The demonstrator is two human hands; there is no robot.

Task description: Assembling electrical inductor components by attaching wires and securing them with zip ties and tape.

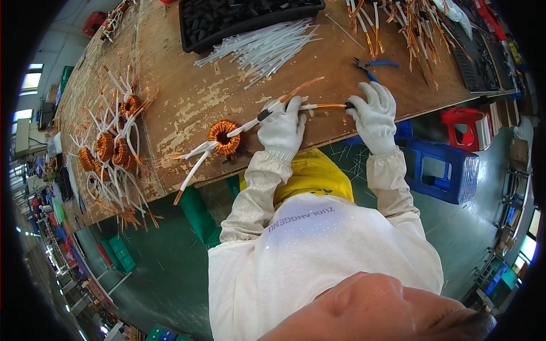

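A copper-wound ring coil (226, 138) lies near the table's front edge, white-sleeved leads (196, 152) running out to both sides. My left hand (281, 129), in a white glove, is closed around the right-hand leads beside the coil. Next to its fingers, a short black sleeve (264, 115) sits on one lead. Another lead, its bare copper end (330, 105) showing, stretches to the right. At that tip my right hand (373, 111), also gloved, pinches a small black sleeve (349, 105) between thumb and fingers. Blue-handled cutters (369, 67) lie just beyond the right hand.
White cable ties (264, 51) are spread before a black tray (250, 28) of small black pieces. Several finished-looking coils (105, 146) cluster at left. Copper-ended wires (406, 25) lie at back right. Blue stool (446, 170) and red stool (466, 128) stand off the table's right.
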